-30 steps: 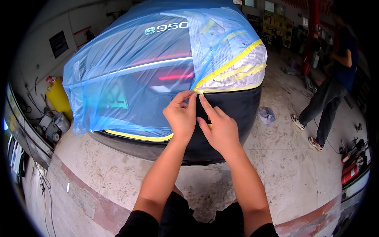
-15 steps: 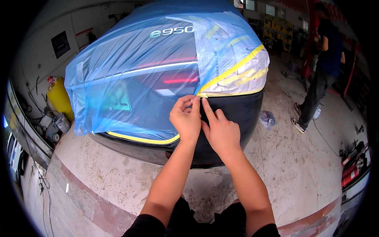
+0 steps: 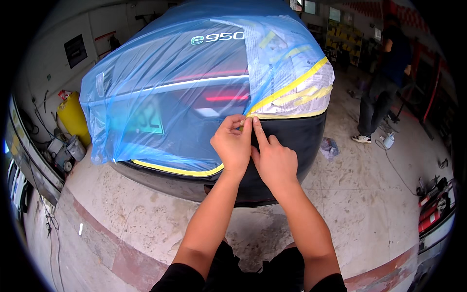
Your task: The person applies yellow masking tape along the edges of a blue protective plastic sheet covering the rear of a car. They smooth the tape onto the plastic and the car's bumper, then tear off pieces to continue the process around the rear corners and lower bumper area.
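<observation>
In front of me is the rear of a dark car under blue masking film (image 3: 160, 112), with newspaper (image 3: 311, 92) over its right corner. Yellow masking tape (image 3: 299, 83) crosses the paper and meets the film by my hands. A strip also lines the paper's lower edge above the black bumper (image 3: 294, 141). My left hand (image 3: 232, 148) is closed, thumb and index finger pinching a small end of yellow tape at that meeting point. Beside it, my right hand (image 3: 276, 160) lays its stretched index finger on the taped edge, its other fingers partly bent, holding nothing.
Back right, a person (image 3: 386, 73) in dark clothes stands near a white bottle (image 3: 388, 141) and a cable. Crumpled plastic (image 3: 329, 148) lies right of the bumper. A yellow barrel (image 3: 73, 119) and a metal bucket (image 3: 76, 149) stand left; red cylinders (image 3: 430, 216) sit far right.
Both hands have stayed at the tape corner, the left fingertips shifting slightly, with yellow tape now showing between them. The person at the back right has turned and stepped left.
</observation>
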### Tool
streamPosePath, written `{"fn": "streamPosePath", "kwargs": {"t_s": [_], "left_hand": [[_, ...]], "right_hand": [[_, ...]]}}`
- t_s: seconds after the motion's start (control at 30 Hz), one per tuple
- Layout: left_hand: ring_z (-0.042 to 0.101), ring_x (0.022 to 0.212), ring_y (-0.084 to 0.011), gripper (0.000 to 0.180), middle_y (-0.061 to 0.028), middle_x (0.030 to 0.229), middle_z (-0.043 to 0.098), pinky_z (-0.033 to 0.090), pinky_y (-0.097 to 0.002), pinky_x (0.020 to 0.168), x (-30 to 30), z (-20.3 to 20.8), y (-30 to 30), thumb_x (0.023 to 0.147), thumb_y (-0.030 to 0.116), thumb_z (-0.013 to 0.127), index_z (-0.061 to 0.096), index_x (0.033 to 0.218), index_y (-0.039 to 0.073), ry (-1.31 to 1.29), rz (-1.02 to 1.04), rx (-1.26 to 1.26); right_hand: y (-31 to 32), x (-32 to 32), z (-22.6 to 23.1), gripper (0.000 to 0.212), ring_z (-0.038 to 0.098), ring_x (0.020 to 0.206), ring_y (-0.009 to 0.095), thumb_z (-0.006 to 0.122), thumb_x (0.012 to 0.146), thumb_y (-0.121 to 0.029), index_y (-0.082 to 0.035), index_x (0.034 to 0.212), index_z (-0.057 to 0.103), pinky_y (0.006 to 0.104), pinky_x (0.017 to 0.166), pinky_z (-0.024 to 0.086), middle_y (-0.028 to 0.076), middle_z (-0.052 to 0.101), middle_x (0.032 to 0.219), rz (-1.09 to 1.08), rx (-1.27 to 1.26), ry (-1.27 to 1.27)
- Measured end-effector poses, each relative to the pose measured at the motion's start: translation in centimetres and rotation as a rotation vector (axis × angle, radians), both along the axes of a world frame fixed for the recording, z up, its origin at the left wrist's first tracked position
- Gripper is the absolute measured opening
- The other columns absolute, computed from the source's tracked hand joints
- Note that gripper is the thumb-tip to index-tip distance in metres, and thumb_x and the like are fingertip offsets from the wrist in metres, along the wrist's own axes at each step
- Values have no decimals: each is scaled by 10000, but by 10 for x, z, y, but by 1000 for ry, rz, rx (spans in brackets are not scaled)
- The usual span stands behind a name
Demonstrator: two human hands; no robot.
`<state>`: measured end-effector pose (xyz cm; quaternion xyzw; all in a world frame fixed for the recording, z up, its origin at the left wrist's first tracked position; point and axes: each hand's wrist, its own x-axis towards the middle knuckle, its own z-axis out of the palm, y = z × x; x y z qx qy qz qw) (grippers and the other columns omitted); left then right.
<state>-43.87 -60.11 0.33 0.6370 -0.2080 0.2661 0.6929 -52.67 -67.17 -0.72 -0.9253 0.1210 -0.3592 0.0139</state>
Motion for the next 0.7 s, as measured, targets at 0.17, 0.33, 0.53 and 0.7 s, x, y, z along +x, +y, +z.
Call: {"fn": "streamPosePath", "kwargs": {"t_s": [0.17,0.33,0.53,0.7], "left_hand": [[660,540,-206,175,-106,785,750,516,-316,562,2,6,12,813,174,812,741,890,34,-109,135,250],[644,527,-211,222,-99,732,736,487,-324,535,9,6,14,775,194,850,708,833,33,-256,240,294],[601,516,-312,485,-105,660,688,465,-369,520,5,22,19,730,274,893,473,651,45,-206,372,500],[490,435,-227,531,-84,534,589,421,-341,475,18,31,45,694,357,929,534,588,19,-75,313,540]], "right_hand": [[2,-3,4,784,658,532,270,707,894,-344,-252,1582,345,400,495,538,63,626,675,-44,-6,87],[4,-3,5,783,677,560,271,699,901,-322,-236,1588,333,404,516,552,72,645,684,-27,5,106],[4,-4,7,784,683,570,280,702,897,-301,-224,1586,336,407,529,559,83,653,694,-15,13,102],[6,-6,8,799,689,578,279,696,904,-306,-225,1596,305,409,544,565,91,669,708,-27,10,134]]}}
